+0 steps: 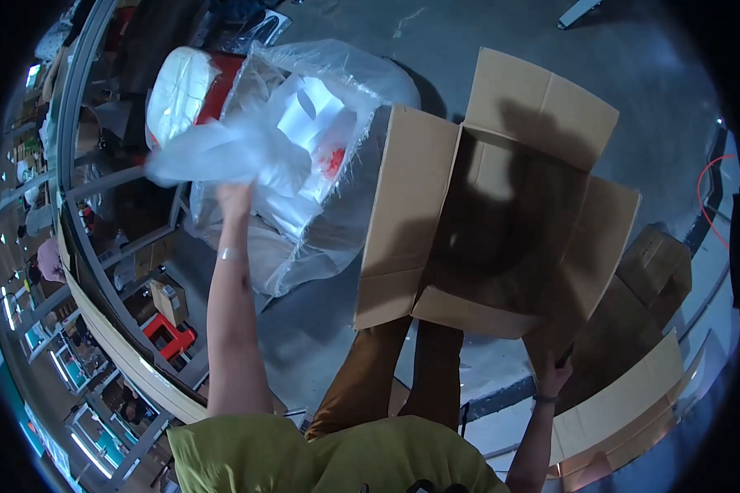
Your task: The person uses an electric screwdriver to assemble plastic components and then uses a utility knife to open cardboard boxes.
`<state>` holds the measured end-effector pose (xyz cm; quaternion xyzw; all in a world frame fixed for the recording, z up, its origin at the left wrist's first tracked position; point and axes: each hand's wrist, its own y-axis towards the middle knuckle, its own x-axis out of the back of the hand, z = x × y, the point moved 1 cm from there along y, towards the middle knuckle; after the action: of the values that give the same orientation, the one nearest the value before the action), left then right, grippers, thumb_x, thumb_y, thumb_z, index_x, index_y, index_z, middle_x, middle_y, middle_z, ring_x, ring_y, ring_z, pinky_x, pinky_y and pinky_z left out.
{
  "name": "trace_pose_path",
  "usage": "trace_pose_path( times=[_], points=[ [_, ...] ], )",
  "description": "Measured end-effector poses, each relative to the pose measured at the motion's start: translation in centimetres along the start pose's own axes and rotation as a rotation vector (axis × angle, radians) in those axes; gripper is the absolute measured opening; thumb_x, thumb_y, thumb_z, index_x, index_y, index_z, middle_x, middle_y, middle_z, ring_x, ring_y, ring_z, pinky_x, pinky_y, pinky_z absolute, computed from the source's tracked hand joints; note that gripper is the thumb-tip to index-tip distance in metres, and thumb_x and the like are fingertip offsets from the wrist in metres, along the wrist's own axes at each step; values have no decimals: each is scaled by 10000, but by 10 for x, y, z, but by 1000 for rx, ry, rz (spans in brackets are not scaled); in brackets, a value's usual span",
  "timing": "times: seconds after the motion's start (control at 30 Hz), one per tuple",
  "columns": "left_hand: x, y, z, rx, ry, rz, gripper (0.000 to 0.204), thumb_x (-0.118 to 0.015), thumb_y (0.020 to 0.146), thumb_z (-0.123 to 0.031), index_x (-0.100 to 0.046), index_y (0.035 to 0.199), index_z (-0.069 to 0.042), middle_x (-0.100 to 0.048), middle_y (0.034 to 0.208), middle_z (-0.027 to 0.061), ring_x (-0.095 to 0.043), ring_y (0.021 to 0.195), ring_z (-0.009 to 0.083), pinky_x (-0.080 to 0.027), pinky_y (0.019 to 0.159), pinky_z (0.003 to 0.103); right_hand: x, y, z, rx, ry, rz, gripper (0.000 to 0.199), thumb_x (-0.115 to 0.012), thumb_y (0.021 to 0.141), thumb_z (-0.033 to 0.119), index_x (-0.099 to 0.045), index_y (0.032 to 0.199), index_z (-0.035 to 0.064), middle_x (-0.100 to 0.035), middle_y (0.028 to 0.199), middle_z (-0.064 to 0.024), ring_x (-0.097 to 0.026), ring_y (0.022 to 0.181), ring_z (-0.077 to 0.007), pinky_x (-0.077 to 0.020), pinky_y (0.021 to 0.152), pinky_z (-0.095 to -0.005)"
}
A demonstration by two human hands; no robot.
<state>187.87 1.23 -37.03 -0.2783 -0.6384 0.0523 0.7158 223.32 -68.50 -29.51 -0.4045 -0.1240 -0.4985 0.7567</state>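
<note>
My left hand (pixel 235 197) is raised with its fingers closed on a crumpled translucent plastic bag (pixel 214 154), blurred by motion. Beneath it stands a large woven plastic sack (pixel 345 62) with its mouth wide, holding white sheets, clear plastic and something red. My right hand (pixel 554 380) grips the near right side of a big cardboard box (pixel 415 189). A small dark spot shows by its fingertips; whether it is a hand hole or an object I cannot tell. The box's flaps are spread outward, and its inside lies mostly in shadow.
A red bin (pixel 216 86) with a white plastic liner stands left of the sack. More cardboard boxes (pixel 654 275) lie at the right. A metal-framed rack (pixel 72 148) runs along the left, with a red step stool (pixel 170 335) by its foot. A red cable (pixel 700 197) curves at far right.
</note>
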Motion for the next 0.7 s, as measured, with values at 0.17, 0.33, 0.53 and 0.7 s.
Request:
trace_pose_path(
  times=[0.17,0.33,0.53,0.7],
  points=[
    [-29,-63,-100,50,-86,-12,368,-603,784,-190,-538,1120,-55,-538,1134,185,-566,938,368,-452,827,418,41,1,52,-73,32,40,312,-625,796,138,-572,1035,-56,-626,925,-71,-542,832,-116,-437,742,-271],
    [72,-182,-268,-834,-608,-257,374,-690,718,-136,-549,1051,-38,-567,989,148,-572,908,296,-479,757,378,92,29,110,-117,-277,186,242,-643,780,114,-601,978,-18,-610,842,-6,-511,758,-56,-416,667,-217],
    [5,-266,-363,-1045,-397,969,755,-742,605,-370,-445,1231,-69,-551,1099,174,-516,1033,332,-416,869,375,130,32,215,48,-111,225,194,-654,727,80,-608,899,2,-611,777,-7,-517,687,-83,-410,625,-228],
    [17,-334,-372,-1159,-873,860,304,-682,684,-209,-603,924,-39,-628,751,95,-612,675,238,-469,569,343,196,72,303,30,-647,95,346,-596,796,210,-545,1055,-15,-592,878,-64,-531,747,-121,-421,637,-241]
  ],
)
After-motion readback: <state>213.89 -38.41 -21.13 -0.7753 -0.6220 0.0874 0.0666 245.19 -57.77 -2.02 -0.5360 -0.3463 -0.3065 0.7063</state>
